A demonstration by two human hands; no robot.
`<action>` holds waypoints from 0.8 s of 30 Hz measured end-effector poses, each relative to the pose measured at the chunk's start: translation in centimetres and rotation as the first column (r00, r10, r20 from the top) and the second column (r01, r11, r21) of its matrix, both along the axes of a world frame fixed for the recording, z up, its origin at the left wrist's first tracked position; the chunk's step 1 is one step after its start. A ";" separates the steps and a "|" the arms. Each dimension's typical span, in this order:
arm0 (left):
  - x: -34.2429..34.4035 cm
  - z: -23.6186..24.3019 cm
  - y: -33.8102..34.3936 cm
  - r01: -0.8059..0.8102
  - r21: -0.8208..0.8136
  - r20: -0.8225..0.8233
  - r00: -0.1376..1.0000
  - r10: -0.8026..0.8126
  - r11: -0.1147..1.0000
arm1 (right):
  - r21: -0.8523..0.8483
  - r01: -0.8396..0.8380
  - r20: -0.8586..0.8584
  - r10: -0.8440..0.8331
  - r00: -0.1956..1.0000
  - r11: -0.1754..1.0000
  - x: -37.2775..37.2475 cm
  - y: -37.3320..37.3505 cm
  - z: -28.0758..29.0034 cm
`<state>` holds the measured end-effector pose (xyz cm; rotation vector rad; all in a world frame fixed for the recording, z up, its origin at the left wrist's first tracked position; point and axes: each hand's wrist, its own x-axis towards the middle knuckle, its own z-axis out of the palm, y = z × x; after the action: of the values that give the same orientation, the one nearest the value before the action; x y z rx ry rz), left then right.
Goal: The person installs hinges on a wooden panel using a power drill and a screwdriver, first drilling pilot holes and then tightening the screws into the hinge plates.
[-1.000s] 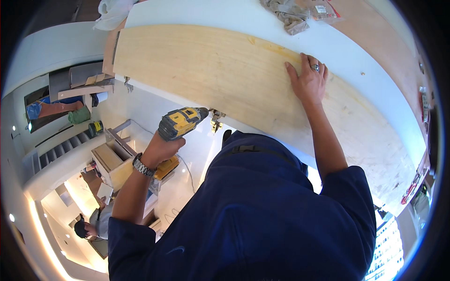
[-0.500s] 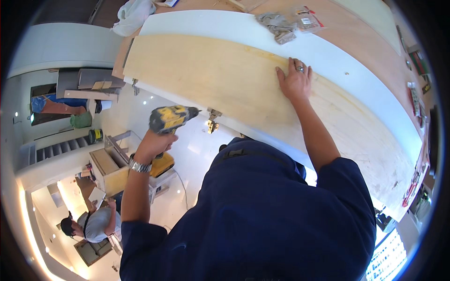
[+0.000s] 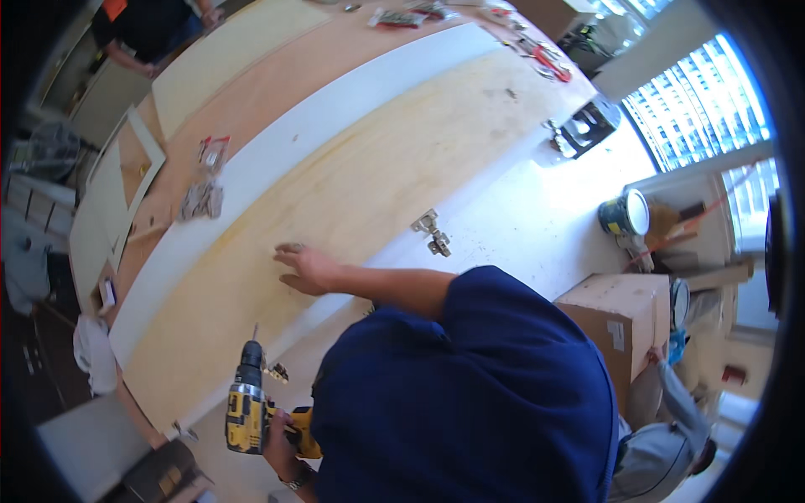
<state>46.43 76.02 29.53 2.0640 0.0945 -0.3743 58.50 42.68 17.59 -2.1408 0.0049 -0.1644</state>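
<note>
My left hand (image 3: 280,443) is wrapped round the grip of a yellow and black cordless drill (image 3: 246,411), held upright at the lower left with its bit pointing away from me. Just right of its chuck, a metal cabinet hinge (image 3: 277,371) shows at the near edge of a long wooden panel (image 3: 394,159). My right hand (image 3: 309,270) is over the panel's pale face, fingers apart and holding nothing; whether it presses on the wood I cannot tell. Further right, another cabinet hinge (image 3: 433,233) sticks out from the same edge.
A crumpled grey cloth (image 3: 201,201) and a clear plastic packet (image 3: 215,154) lie beyond the panel. A cardboard box (image 3: 616,314) and a paint bucket (image 3: 627,213) stand at right. One person (image 3: 151,38) is at the far left, another (image 3: 667,448) at the lower right.
My view has swung to the right, bringing the window and box in. The drill has moved away from the hinge it pointed at and now points forward. My right hand has shifted from the panel's far edge.
</note>
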 end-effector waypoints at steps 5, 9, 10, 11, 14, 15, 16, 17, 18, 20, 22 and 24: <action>0.9 -1.3 -0.4 -0.010 -0.061 -0.249 0.968 -0.005 0.998 | 0.178 0.327 -0.082 -0.317 0.945 0.928 -9.2 -6.2 4.7; -0.2 -1.2 -4.2 0.102 -0.196 -0.194 0.971 -0.141 0.975 | 0.183 0.746 -0.165 -0.728 0.666 0.641 -17.0 -15.3 3.7; -0.1 -0.9 -5.0 0.105 -0.289 -0.187 0.969 -0.163 0.952 | 0.206 0.822 -0.162 -0.810 0.564 0.531 -18.5 -18.2 1.9; -0.1 -0.8 -5.5 0.115 -0.291 -0.177 0.969 -0.172 0.950 | 0.298 0.865 -0.199 -0.860 0.469 0.403 -19.4 -20.8 1.2; -1.4 -0.9 -7.5 0.048 -0.291 -0.205 0.972 -0.112 0.956 | 0.160 0.948 -0.098 -0.951 0.293 0.276 -21.8 -29.4 0.6; -1.6 -1.1 -7.9 0.058 -0.272 -0.206 0.971 -0.118 0.960 | 0.140 0.955 -0.047 -0.961 0.271 0.263 -21.8 -31.6 0.7; -1.9 -1.3 -8.4 0.063 -0.257 -0.208 0.971 -0.119 0.964 | 0.102 0.965 -0.023 -0.969 0.246 0.243 -21.6 -33.9 0.9; -2.2 -1.4 -9.1 0.053 -0.255 -0.201 0.974 -0.106 0.966 | 0.045 0.971 0.026 -0.972 0.233 0.234 -21.3 -36.1 1.4; -2.5 -1.5 -9.8 0.065 -0.222 -0.159 0.982 -0.102 0.973 | -0.011 0.975 0.075 -0.972 0.224 0.224 -20.8 -38.2 1.8; -3.4 -1.7 -12.3 0.063 -0.184 -0.119 0.989 -0.086 0.981 | -0.123 0.965 0.106 -0.963 0.246 0.233 -20.0 -43.1 1.7; -4.8 -1.9 -15.1 0.093 -0.241 0.017 0.996 -0.092 0.966 | -0.151 0.951 0.079 -0.956 0.284 0.270 -18.6 -47.7 1.2; -5.9 -1.8 -17.7 0.028 -0.286 -0.007 0.999 -0.031 0.958 | -0.317 0.914 0.175 -0.932 0.318 0.253 -17.7 -51.5 0.2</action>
<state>40.51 58.28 27.76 1.7788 0.0144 -0.3938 40.83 -8.81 17.79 -2.2090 1.4483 -0.8796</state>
